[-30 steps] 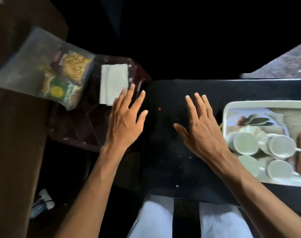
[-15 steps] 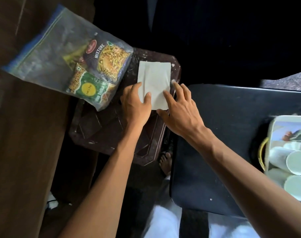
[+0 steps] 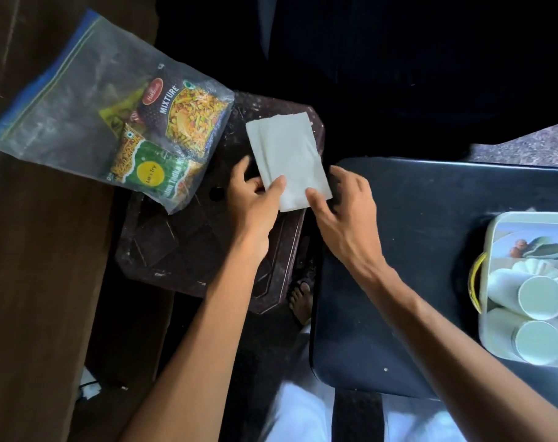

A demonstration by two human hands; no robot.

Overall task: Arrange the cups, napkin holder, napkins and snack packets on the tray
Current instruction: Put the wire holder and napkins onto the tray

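A white stack of napkins (image 3: 287,154) lies over the dark brown stool (image 3: 188,247). My left hand (image 3: 255,199) pinches its near left corner, thumb on top. My right hand (image 3: 341,202) holds the near right corner with thumb on top and fingers beneath. A clear zip bag (image 3: 89,100) left of the napkins holds snack packets (image 3: 178,113). The white tray (image 3: 491,250) sits at the far right on the black table, with white cups (image 3: 539,298) lying in it. No napkin holder is in view.
The black table (image 3: 414,266) lies under my right forearm. A brown wooden surface (image 3: 32,282) runs down the left side. A foot (image 3: 301,301) shows between stool and table, with white-clad knees at the bottom edge.
Both hands moved from open above the table to the napkin stack on the stool and closed on its near corners. The stack's near end has lifted and tilted. The view swung left.
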